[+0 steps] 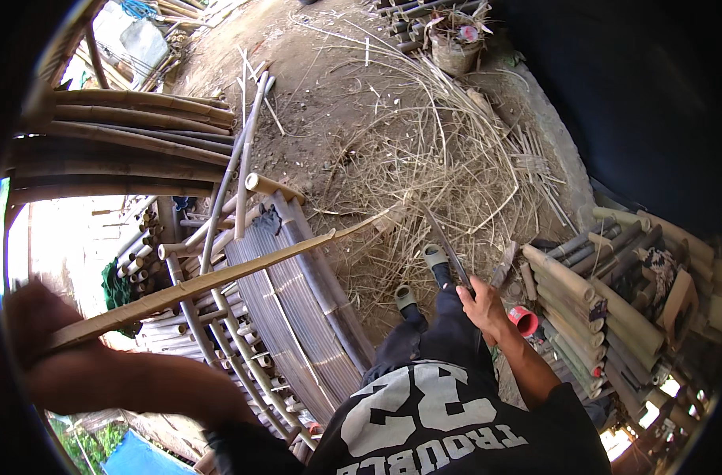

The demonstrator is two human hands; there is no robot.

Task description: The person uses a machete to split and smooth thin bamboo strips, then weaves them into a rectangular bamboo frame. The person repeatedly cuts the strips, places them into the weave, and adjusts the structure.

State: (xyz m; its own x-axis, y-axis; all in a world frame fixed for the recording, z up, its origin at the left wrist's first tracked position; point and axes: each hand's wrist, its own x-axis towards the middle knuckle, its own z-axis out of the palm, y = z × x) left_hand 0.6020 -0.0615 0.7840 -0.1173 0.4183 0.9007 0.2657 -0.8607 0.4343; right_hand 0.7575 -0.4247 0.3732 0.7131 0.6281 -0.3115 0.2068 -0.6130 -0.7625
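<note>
My left hand is closed around one end of a long split bamboo strip at the far left. The strip slants across to the middle, where its far end lies over loose shavings. A long, narrow-bladed knife is gripped in my right hand, low in front of my body. Its blade points away from me, the tip close to the strip's far end. Below my left arm, a corrugated sheet lies on bamboo poles.
Bamboo shavings cover the dirt floor around my feet. Stacked bamboo poles stand at my right beside a red cup-like container. More thick poles lie at the left. A basket sits at the back near a low wall edge.
</note>
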